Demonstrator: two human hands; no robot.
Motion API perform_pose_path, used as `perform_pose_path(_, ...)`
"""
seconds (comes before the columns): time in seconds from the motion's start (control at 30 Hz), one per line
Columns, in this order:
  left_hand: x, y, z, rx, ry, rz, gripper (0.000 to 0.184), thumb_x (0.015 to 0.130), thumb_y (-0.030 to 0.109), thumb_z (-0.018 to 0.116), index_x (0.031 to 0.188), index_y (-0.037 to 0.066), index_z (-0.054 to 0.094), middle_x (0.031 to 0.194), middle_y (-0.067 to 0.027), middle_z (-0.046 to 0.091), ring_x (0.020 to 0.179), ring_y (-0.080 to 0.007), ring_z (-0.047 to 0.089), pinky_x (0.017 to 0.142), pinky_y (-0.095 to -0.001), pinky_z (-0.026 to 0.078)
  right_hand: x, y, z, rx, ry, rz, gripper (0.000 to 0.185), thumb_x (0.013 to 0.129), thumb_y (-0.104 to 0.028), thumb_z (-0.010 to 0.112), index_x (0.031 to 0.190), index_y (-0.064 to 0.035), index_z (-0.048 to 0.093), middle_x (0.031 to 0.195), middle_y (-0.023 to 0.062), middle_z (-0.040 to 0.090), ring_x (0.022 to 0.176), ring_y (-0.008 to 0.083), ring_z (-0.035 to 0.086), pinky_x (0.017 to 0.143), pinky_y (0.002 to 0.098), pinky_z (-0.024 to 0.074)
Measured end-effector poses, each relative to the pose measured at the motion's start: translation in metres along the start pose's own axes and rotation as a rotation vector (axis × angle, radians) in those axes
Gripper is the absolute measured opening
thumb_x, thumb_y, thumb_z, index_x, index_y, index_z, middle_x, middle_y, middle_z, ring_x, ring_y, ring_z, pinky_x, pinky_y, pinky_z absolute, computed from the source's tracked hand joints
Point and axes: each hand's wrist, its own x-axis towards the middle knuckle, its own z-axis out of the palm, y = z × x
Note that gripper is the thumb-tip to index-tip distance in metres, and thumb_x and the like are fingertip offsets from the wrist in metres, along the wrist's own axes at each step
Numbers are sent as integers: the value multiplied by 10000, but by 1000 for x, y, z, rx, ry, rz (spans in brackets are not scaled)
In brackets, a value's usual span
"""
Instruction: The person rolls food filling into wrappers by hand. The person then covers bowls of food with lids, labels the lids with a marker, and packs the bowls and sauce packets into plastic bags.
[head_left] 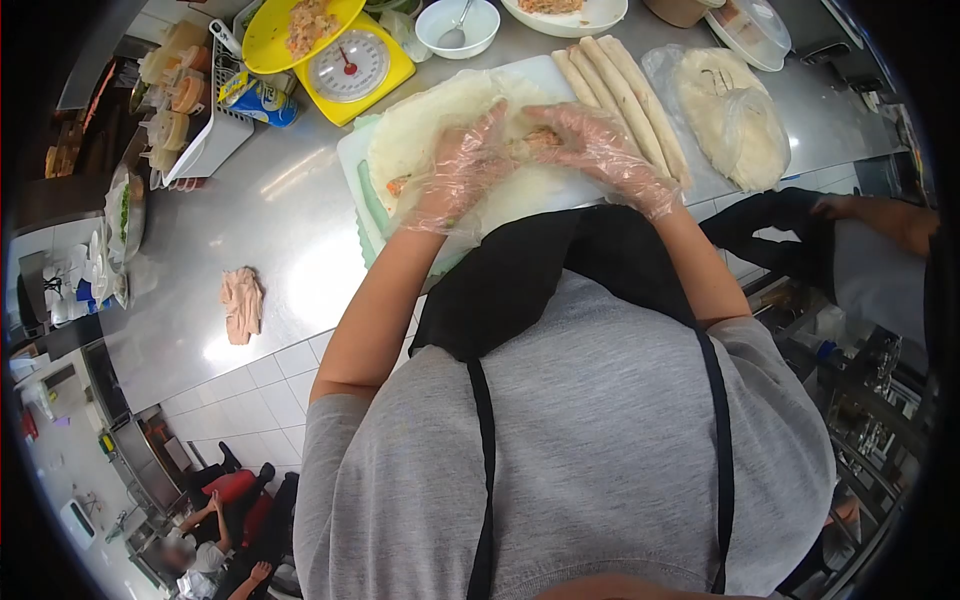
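On the tabletop (285,185), a wrapper sheet (400,130) is spread across a cutting board (548,72), with filling (398,185) placed on it. At the board's right, rolls (632,95) are lined up side by side, and a plastic bag (745,135) is set farther right. Behind the board, a bowl (430,20) holding a spoon (454,37) is flanked at right by a second bowl (595,22) and at left by a scale (350,68) topped with a plate (265,45). Left of the scale, a can (270,103) is placed beside a basket (213,142) packed with bottles (183,85); a cloth (240,305) is left at front left
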Motion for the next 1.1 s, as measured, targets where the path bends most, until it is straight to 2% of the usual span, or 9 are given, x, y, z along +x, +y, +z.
perform_pose_path(0.07, 0, -1, 2, 33, -11, -50, 589, 785, 290, 653, 1283, 50, 450, 1157, -170, 572, 1014, -284, 569, 901, -357, 413, -2, 2, -2, 29, 120, 18, 227, 762, -227, 643, 932, -77, 657, 924, 83, 606, 898, 249, 549, 825, 356, 428)
perform_pose_path(0.13, 5, -6, 13, 195, -43, 135, 581, 785, 263, 646, 1292, 65, 445, 1161, -173, 570, 1021, -274, 568, 897, -348, 418, 2, 0, -11, -96, -146, 25, 252, 783, -202, 631, 977, -42, 630, 958, 93, 606, 959, 244, 545, 865, 347, 420)
perform_pose_path(0.37, 19, -28, 36, 105, -11, 171, 554, 771, 227, 655, 1274, 88, 470, 1125, -167, 585, 972, -288, 576, 857, -358, 436, 1, 2, -15, 7, -179, 100, 221, 773, -183, 634, 927, -25, 619, 920, 87, 589, 919, 240, 549, 838, 336, 429)
perform_pose_path(0.43, 14, -30, 33, 97, 89, 287, 505, 748, 76, 627, 1233, 157, 514, 778, -161, 596, 678, -290, 569, 629, -374, 461, -1, 3, -15, 29, -143, 78, 247, 751, -163, 646, 955, -26, 618, 927, 93, 584, 925, 247, 549, 839, 336, 428)
perform_pose_path(0.47, 12, -32, 28, 97, 89, 288, 505, 748, 76, 627, 1233, 157, 514, 778, -161, 596, 678, -290, 569, 629, -374, 461, -2, 5, -14, 28, -142, 78, 247, 751, -163, 646, 955, -26, 618, 927, 93, 584, 925, 247, 549, 839, 336, 428)
perform_pose_path(0.53, 2, -22, 2, 115, -128, 73, 526, 778, 222, 654, 1258, 85, 487, 1133, -152, 585, 992, -277, 571, 879, -344, 435, -3, 10, -13, 45, -124, 90, 289, 729, -139, 655, 992, -28, 613, 936, 97, 579, 931, 253, 549, 844, 339, 427)
perform_pose_path(0.67, -26, -32, -32, -437, -80, -109, 530, 779, 266, 662, 1240, 64, 498, 1127, -143, 588, 972, -278, 575, 876, -332, 439, -2, 14, -14, 20, -198, 108, 323, 723, -139, 657, 1024, -33, 607, 945, 95, 577, 935, 254, 548, 852, 344, 424)
perform_pose_path(0.87, -58, -58, -77, 326, -35, -40, 429, 783, 140, 690, 1168, 3, 558, 1064, -84, 584, 872, -145, 549, 767, -308, 489, -2, 15, -13, 13, -171, 43, 289, 744, -208, 630, 993, -61, 622, 945, 80, 577, 945, 240, 533, 850, 333, 412)
perform_pose_path(1.1, -88, -64, -100, -449, 166, -323, 621, 707, 9, 724, 1263, 8, 448, 1161, -108, 550, 1031, -191, 546, 855, -289, 485, 1, 7, -17, 60, -205, 126, 350, 717, -215, 688, 1013, -43, 615, 950, 84, 586, 955, 235, 542, 866, 331, 411)
